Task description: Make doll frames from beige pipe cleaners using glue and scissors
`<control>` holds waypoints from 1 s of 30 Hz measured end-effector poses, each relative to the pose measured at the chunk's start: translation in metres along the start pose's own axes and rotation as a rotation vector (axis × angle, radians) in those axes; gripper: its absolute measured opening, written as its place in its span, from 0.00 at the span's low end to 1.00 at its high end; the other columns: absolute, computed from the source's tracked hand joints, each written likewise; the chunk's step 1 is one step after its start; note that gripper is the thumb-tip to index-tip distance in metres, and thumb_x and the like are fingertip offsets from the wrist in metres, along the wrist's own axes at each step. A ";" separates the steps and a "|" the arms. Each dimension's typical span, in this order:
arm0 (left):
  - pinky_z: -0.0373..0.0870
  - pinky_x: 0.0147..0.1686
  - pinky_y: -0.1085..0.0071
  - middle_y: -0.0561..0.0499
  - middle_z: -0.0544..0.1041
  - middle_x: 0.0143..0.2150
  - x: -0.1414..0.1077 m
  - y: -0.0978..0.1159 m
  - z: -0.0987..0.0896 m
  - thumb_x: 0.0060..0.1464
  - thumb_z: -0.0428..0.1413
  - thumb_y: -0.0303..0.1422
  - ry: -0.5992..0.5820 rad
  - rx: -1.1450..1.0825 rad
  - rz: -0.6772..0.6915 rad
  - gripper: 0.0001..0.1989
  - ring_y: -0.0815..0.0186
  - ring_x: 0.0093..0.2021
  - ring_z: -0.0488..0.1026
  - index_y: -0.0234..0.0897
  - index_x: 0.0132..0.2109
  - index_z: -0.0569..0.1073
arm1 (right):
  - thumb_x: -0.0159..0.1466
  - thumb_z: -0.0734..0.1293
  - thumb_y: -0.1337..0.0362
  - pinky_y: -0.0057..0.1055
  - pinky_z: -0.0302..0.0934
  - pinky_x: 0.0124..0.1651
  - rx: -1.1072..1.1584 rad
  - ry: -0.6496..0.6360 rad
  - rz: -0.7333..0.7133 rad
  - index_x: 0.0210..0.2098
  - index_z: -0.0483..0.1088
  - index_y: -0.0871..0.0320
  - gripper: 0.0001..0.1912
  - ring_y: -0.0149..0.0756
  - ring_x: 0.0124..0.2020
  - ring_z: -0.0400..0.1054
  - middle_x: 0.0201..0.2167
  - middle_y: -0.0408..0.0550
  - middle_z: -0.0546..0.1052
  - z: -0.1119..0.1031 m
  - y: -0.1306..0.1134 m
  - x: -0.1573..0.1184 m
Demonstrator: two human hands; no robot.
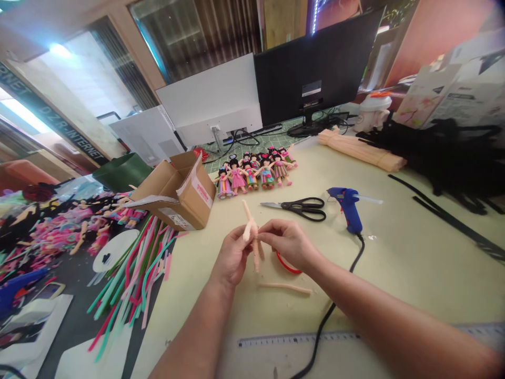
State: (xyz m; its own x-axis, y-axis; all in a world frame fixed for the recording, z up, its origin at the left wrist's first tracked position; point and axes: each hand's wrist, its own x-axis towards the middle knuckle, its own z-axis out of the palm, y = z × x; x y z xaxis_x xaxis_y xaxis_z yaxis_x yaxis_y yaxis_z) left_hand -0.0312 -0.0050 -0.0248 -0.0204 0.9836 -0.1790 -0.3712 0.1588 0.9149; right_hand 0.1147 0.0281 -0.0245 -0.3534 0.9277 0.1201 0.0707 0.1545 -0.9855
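Note:
My left hand (pixel 232 255) is closed on a small figure (pixel 255 252) of pale, peach-coloured fuzzy stems, above the middle of the table. From the right, my right hand (pixel 288 242) pinches the same figure at its middle. One stem of it points up and others hang down. Partly hidden under my right hand is a red ring (pixel 287 265). A loose peach stem (pixel 286 288) lies just below my hands. Beyond them are black-handled scissors (pixel 305 208), with a blue glue gun (pixel 349 210) farther right.
Small finished dolls (pixel 252 173) sit behind an open cardboard box (pixel 189 200)'s right side. Coloured stems (pixel 132 268) and more dolls lie left. A ruler (pixel 295 338) is near the front; black stems (pixel 437 158) and a peach bundle (pixel 361 149) lie right. Monitors (pixel 311 68) stand behind.

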 end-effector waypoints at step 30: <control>0.65 0.33 0.76 0.52 0.76 0.31 0.003 -0.001 0.000 0.43 0.66 0.36 0.057 -0.065 -0.015 0.13 0.73 0.30 0.69 0.33 0.36 0.78 | 0.56 0.67 0.64 0.26 0.58 0.29 0.027 0.018 0.018 0.28 0.76 0.59 0.07 0.29 0.24 0.64 0.23 0.43 0.75 -0.002 0.002 0.002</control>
State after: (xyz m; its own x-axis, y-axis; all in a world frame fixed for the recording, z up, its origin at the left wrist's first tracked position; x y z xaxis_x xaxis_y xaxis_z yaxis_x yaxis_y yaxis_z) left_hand -0.0311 -0.0020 -0.0265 -0.0668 0.9744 -0.2146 -0.4310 0.1658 0.8870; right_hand 0.1160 0.0309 -0.0264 -0.3358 0.9361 0.1045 0.0516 0.1291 -0.9903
